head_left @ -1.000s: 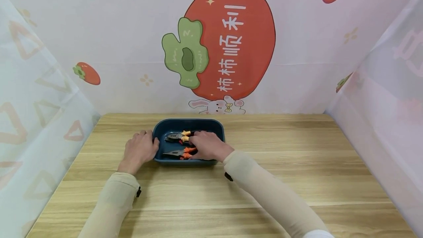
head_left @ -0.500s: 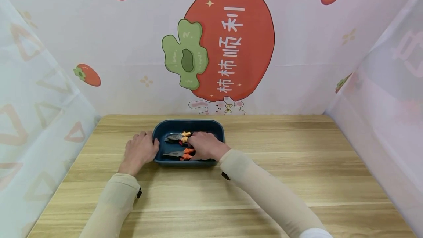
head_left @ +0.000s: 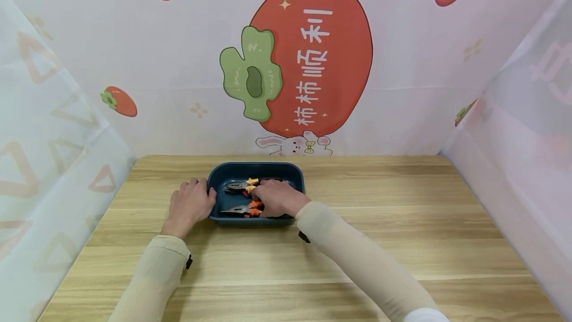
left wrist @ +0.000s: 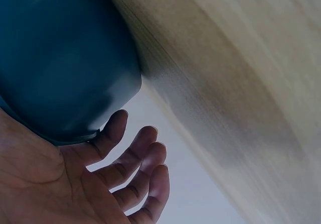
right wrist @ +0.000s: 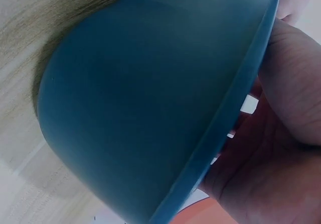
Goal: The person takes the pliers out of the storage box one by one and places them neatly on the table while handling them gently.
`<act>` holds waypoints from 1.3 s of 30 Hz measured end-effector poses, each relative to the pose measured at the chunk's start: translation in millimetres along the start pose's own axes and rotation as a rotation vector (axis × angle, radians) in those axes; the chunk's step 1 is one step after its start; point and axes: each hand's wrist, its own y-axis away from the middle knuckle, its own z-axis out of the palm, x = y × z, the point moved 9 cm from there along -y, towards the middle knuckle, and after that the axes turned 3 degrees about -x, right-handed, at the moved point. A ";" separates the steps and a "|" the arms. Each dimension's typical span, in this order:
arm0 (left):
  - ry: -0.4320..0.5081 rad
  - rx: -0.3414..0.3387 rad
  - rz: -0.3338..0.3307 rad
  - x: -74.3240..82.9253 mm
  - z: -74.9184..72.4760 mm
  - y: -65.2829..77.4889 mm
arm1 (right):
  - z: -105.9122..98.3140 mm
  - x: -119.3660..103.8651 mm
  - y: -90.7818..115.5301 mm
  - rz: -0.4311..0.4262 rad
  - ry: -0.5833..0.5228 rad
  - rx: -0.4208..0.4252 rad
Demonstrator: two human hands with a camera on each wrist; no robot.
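1. Tray shift: the left grip (head_left: pixel 189 202) has its thumb at the left rim of the tray (head_left: pixel 254 168) and its other fingers loosely bent outside the wall; I read this as a light clamp on that end. If it slackens while the right grip (head_left: pixel 276 198) pushes, I judge that the tray could slide on the table (head_left: pixel 250 272).
2. Double pickup: the right grip reaches into the right part of the tray, over both sets of handles. Because the tools lie near each other, lifting one could drag the other.
3. Snag: both noses point left. A sweep that way could scrape the wall or jab the left thumb.
4. Right grip state: I cannot tell whether it is clamped on a handle or merely resting. The tray wall blocks the right wrist view, and the back of the hand covers the handles in the head view.
5. Container: the dark blue tray stands near the table's back edge, left of centre.
6. Contents: the yellow pliers (head_left: pixel 242 185) lie toward the far wall, the orange pliers (head_left: pixel 245 209) along the near wall. A small red part (head_left: pixel 245 193) shows beside the yellow pliers; I cannot identify it.
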 end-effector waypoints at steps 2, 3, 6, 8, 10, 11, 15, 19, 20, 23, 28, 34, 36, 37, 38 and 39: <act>0.001 0.002 -0.001 0.0 0.1 -0.2 | 0.0 0.2 0.2 -0.001 -0.007 -0.007; 0.002 0.002 0.000 0.1 0.1 -0.3 | -0.2 0.4 0.4 -0.001 -0.010 -0.010; 0.004 0.005 0.003 0.4 0.7 -1.2 | -0.6 0.0 1.3 -0.007 -0.008 -0.023; 0.005 0.008 0.006 0.9 1.1 -2.0 | -1.2 -0.4 1.7 -0.012 -0.006 -0.028; 0.007 0.007 0.008 1.5 1.4 -2.4 | -1.8 -1.0 2.0 -0.018 -0.002 -0.031; 0.007 0.006 0.008 1.5 1.6 -2.6 | -2.3 -1.4 2.2 -0.020 -0.002 -0.030; 0.009 -0.006 0.002 1.8 1.4 -2.4 | -3.6 -2.2 3.2 -0.029 0.000 -0.022; 0.009 -0.010 -0.002 1.6 1.7 -2.2 | -4.3 -2.4 3.9 -0.042 0.004 -0.008; 0.009 -0.011 -0.002 1.5 1.9 -2.1 | -4.4 -2.2 4.0 -0.044 0.011 -0.005; 0.010 -0.013 -0.002 1.4 2.4 -1.7 | -4.7 -1.1 4.4 -0.044 0.035 0.009; 0.013 -0.011 -0.001 1.3 2.1 -1.2 | -9.2 2.0 8.3 -0.030 0.077 0.049; 0.015 -0.014 -0.005 0.1 1.3 -0.9 | -23.2 6.2 19.1 -0.021 0.080 0.100; 0.017 -0.018 -0.005 0.1 1.2 -1.0 | -28.2 8.0 23.9 -0.019 0.063 0.119; 0.018 -0.020 -0.006 0.0 1.3 -1.1 | -30.4 9.0 26.2 -0.019 0.058 0.131; 0.020 -0.022 -0.006 0.0 1.3 -1.1 | -32.5 10.0 28.9 -0.018 0.054 0.141; 0.024 -0.023 -0.006 0.2 1.1 -1.1 | -34.4 11.4 31.2 -0.017 0.050 0.153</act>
